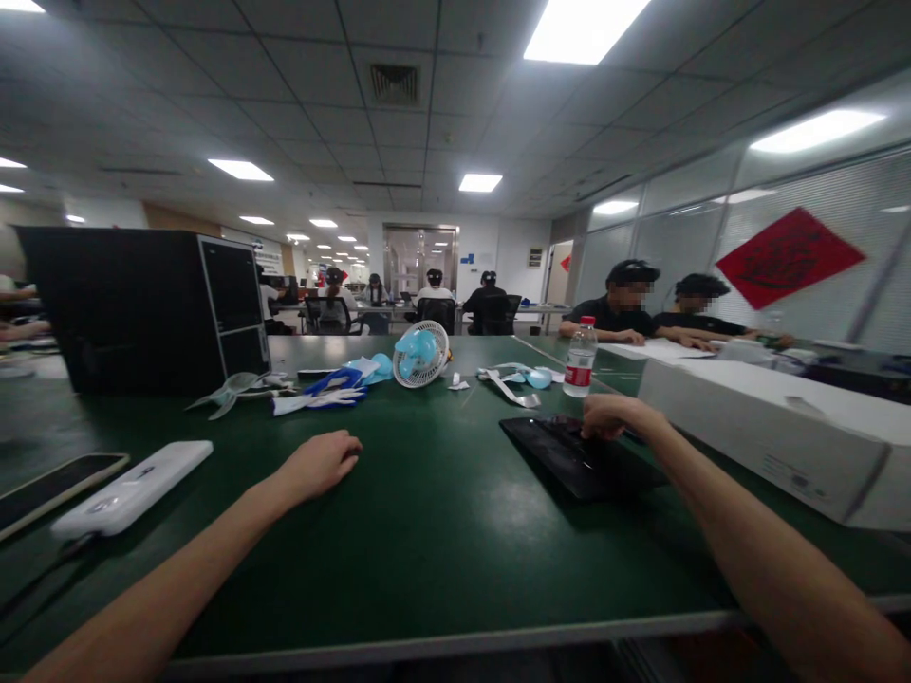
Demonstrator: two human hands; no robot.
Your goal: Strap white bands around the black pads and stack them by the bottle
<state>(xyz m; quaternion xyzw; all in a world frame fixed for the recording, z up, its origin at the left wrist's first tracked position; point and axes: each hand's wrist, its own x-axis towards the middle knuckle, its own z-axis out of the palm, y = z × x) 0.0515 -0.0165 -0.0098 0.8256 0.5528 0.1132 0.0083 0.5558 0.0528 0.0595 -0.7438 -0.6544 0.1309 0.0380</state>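
My left hand rests on the green table with its fingers curled loosely under; nothing shows in it. My right hand lies on the far end of a flat black device, its fingers bent down onto it. A water bottle with a red label stands just beyond the right hand. A small white and blue desk fan stands at the middle of the table.
A black computer case stands at the left, a long white box at the right. A white power bank and a phone lie near the left edge. Blue gloves and scraps lie near the fan. People sit at desks behind.
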